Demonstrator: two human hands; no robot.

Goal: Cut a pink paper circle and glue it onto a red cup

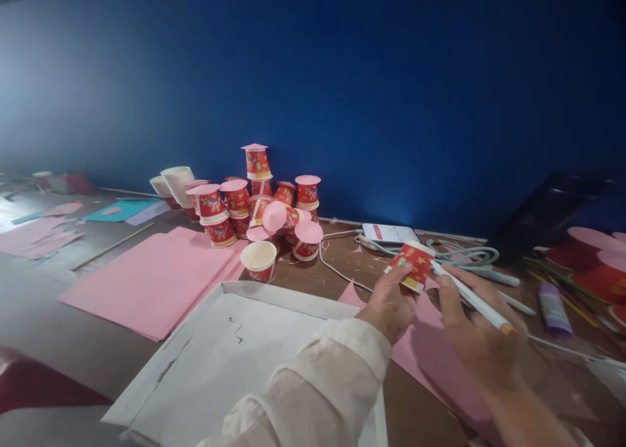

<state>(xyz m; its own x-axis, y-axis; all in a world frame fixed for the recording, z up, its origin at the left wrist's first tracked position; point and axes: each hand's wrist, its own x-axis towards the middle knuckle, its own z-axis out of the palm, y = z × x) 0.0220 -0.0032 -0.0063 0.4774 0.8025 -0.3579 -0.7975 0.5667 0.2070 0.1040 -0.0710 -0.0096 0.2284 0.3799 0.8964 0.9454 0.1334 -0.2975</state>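
Observation:
My left hand [391,303] is closed round a small red paper cup [415,264] with a gold pattern, tipped on its side above the table. In my right hand [484,333] is a white marker pen [476,302] with an orange end. Its other end points at the cup's rim; whether it touches I cannot tell. Pink paper [435,349] lies under both hands. To the left stands a cluster of red paper cups [212,207], several stacked and topped with pink paper discs [308,232]. One upright cup [259,258] shows its open white mouth.
A white box lid [195,375] lies in front of me, beside pink sheets [156,277]. Against the blue wall are a phone [388,232] and a coiled cable [462,255]. At right are a purple glue stick [555,310] and a dark bottle [538,212].

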